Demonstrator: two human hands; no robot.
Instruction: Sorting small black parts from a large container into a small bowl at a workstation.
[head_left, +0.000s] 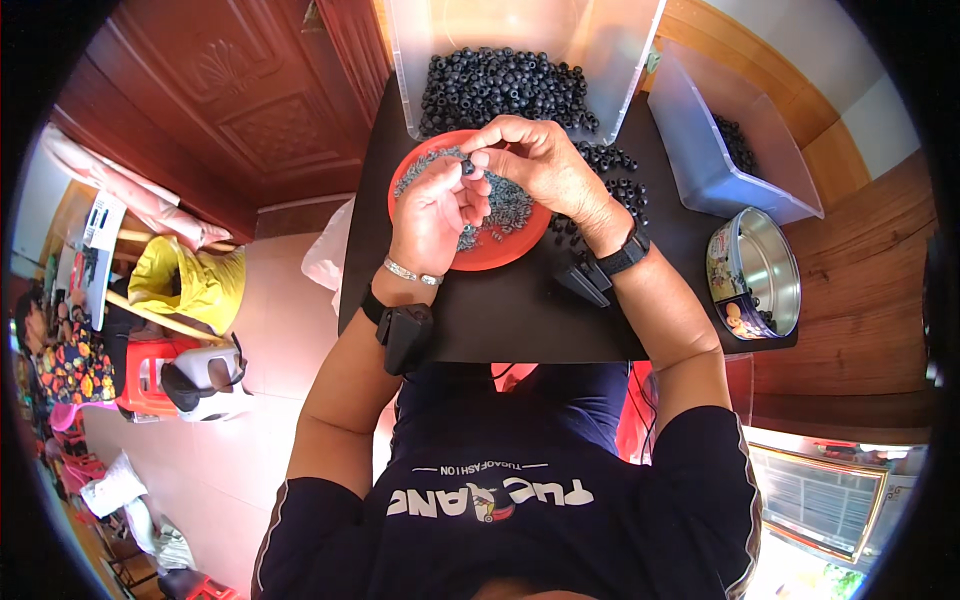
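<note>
Above a red-orange bowl [482, 259] my two hands meet. My left hand [437, 205] holds a small black knob-like piece [468, 168] between thumb and fingers. My right hand [535, 165] is pinched right against that piece; whatever sits between its fingertips is too small to make out. Many small grey metal pieces [508, 212] fill the bowl beneath. Loose black knob-like pieces [626, 197] lie on the dark table beside my right wrist. A clear plastic bin [500, 25] behind the bowl holds a heap of the same black pieces [505, 90].
A second translucent bin [690, 130] with some black pieces stands at the right. Nearer sits a round metal tin [775, 240] with a few inside. The dark table [500, 325] ends just before my lap. Far left are a red stool [145, 380] and a person [65, 350].
</note>
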